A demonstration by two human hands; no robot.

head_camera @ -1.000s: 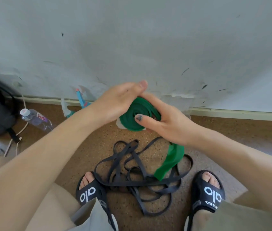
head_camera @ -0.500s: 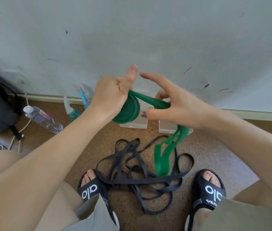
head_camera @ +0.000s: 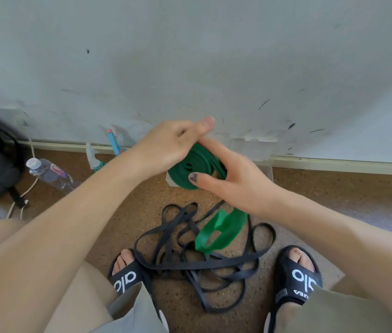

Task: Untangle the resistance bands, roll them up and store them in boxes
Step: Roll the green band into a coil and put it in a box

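We have the green band (head_camera: 196, 168) partly rolled: a flat coil held up in front of the wall, above the black band tangle (head_camera: 204, 258) on the floor. Left hand (head_camera: 173, 145) curls over the coil's far side, thumb up; right hand (head_camera: 233, 181) pinches its near edge, thumb on the face, fingers behind. A green tail (head_camera: 219, 231) hangs below the right hand, down onto the tangle, so several turns remain.

The black tangle, between our two sandals, lies unsorted: no untangling or rolling done there yet.

Beyond the coil, against the wall, we make out pale clear shapes, probably the boxes (head_camera: 266, 170), mostly hidden by hands and coil. We cannot tell whether anything is stored in them. Coil's far side is hidden too.
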